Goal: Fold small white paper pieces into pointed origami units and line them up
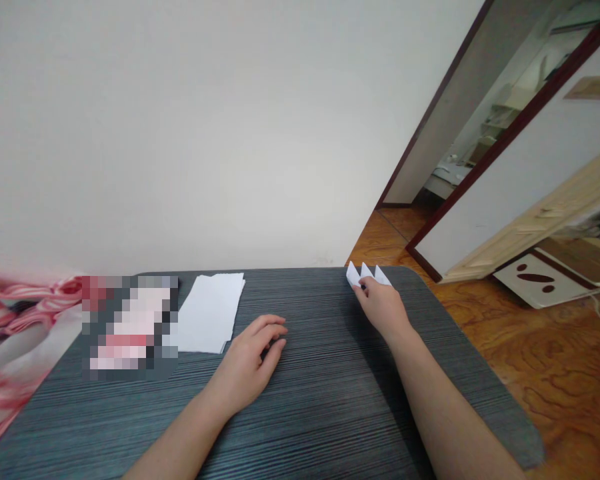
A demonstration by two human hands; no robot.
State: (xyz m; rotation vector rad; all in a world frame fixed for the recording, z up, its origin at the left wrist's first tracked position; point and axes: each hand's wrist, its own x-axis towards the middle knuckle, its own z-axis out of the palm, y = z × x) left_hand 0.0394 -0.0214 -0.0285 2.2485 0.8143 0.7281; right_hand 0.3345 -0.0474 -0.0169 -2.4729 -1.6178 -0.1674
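Note:
My right hand (384, 305) is at the far right part of the dark table, fingers closed on folded white paper (353, 275). Three pointed white peaks of it stand in a row beyond my fingers; whether they are separate pieces, I cannot tell. My knuckles hide the lower part. Over the middle of the table, my left hand (250, 363) is empty, its fingers loosely curved and the thumb apart from them. Just left of it lies a stack of white paper sheets (211, 313) with slightly uneven edges.
A blurred-out flat object (135, 323) lies left of the paper on the dark wood-grain table (300, 413). Red-and-white striped cloth (10, 387) is at the left edge. A white wall (230, 133) stands behind; wooden floor (570, 360) and a doorway are right.

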